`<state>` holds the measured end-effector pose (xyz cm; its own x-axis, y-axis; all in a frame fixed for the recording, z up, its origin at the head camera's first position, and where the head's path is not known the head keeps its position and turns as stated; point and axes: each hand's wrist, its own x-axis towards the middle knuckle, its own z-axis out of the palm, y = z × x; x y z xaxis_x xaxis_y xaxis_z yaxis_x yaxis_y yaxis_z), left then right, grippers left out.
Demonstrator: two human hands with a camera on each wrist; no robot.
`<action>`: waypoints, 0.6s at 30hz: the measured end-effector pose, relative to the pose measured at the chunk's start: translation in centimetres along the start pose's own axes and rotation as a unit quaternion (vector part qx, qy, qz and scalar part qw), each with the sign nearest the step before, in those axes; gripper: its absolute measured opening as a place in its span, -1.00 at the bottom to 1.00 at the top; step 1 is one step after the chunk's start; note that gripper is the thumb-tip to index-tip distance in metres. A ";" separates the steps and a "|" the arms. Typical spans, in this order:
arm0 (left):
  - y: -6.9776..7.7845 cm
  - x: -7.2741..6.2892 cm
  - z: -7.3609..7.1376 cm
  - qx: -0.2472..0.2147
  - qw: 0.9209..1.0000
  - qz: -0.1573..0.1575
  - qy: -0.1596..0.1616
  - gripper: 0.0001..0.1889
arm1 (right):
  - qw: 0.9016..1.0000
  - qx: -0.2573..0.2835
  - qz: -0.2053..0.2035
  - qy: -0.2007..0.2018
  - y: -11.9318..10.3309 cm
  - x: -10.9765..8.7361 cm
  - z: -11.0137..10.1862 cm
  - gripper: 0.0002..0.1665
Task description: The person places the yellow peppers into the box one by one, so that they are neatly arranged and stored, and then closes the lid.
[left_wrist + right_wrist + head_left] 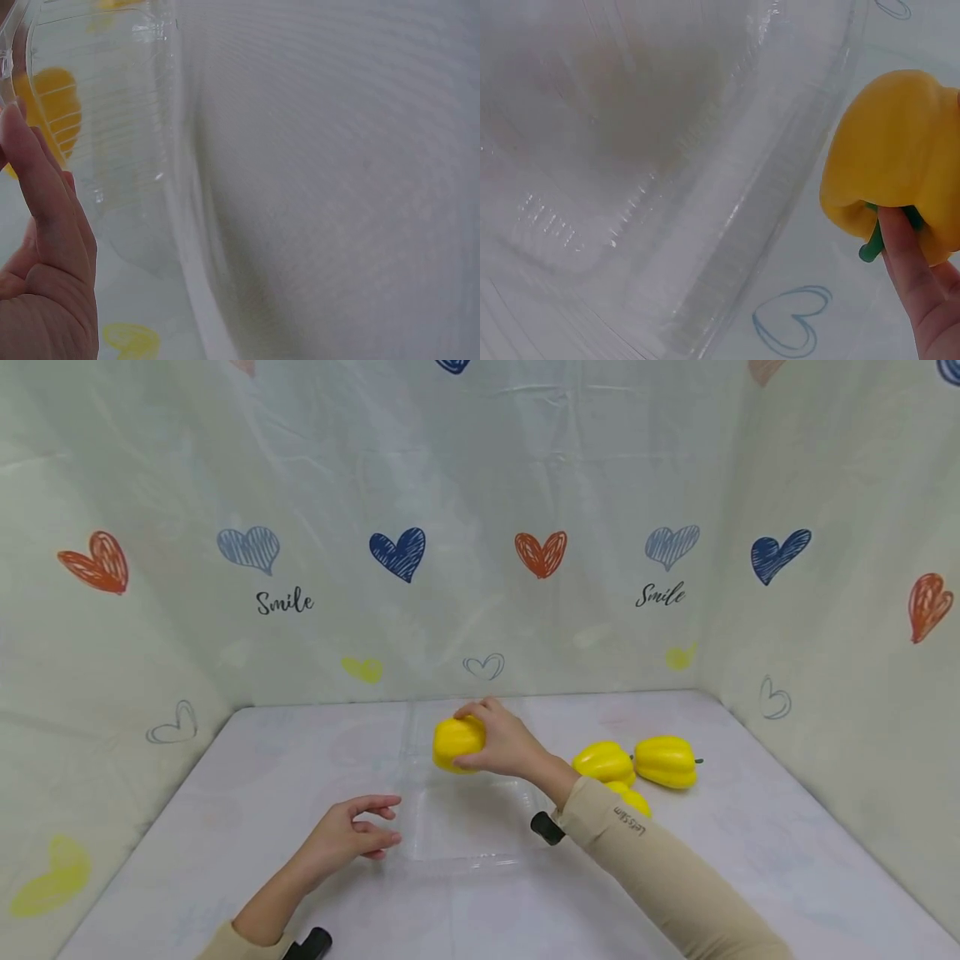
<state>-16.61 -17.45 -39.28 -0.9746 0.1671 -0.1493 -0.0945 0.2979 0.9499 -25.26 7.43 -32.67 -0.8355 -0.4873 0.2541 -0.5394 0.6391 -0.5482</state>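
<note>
My right hand (510,745) grips a yellow bell pepper (454,745) over the back part of a clear plastic container (472,863). In the right wrist view, fingers lie against the green stem end of that pepper (889,142), and the container's ridged wall (727,225) is to its left. My left hand (348,837) holds nothing; its relaxed fingers are near the container's left edge. The left wrist view has this hand (52,232) beside the transparent wall (127,97), with yellow showing through it.
To the right of the container lie more yellow peppers: one (603,762) beside another (667,762) with its stem to the right, and a third (632,798) partly hidden by my right sleeve (637,852). A heart-printed curtain (465,627) encloses the white table (262,777).
</note>
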 end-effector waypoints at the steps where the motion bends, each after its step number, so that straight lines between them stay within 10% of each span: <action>1: 0.0 0.0 0.0 0.000 1.000 -0.003 0.003 -0.39 | 1.000 -0.001 0.003 -0.005 0.0 0.0 0.2 -0.36; 18: -0.2 0.3 -0.1 -0.005 1.000 0.002 -0.009 -0.39 | 0.996 -0.008 0.005 -0.093 -0.4 0.5 2.4 -0.38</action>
<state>-16.94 -17.59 -39.50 -0.9713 0.1846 -0.1502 -0.0926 0.2882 0.9531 -25.23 5.50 -34.19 -0.8084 -0.5808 0.0960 -0.5332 0.6533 -0.5374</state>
